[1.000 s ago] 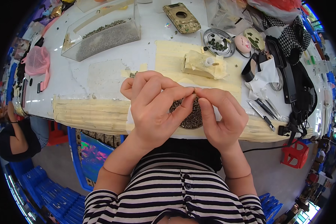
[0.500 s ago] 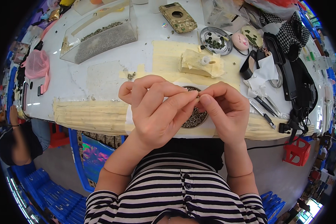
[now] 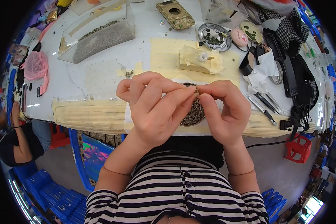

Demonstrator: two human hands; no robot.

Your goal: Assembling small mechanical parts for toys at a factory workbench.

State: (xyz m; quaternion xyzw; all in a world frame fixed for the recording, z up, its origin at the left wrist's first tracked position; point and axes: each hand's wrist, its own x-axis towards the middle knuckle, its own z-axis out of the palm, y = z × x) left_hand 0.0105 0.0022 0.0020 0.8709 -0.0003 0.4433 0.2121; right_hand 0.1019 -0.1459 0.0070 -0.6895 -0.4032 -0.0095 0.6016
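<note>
My left hand (image 3: pixel 153 112) is closed, its thumb and index finger pinched over a round dish of small grey-brown pieces (image 3: pixel 193 114). Whatever sits in that pinch is too small to make out. Close against those fingertips is the index finger of my right hand (image 3: pixel 227 112); its thumb stands apart below, and nothing shows between the two. Both hands partly cover the dish. Beyond them a tape-wrapped block (image 3: pixel 194 65) bears a small white cup (image 3: pixel 203 56) with a stick in it.
A clear bin of small grey pieces (image 3: pixel 100 43) stands far left. At the back lie a camouflage model tank hull (image 3: pixel 177 16) and a round tray of dark parts (image 3: pixel 224 44). Tweezers and a knife (image 3: pixel 263 110) lie right. Another person (image 3: pixel 20 143) sits at left.
My right thumb has come away from the index finger, opening a gap. The left hand keeps its pinch and has shifted slightly left. The other person's arm has moved.
</note>
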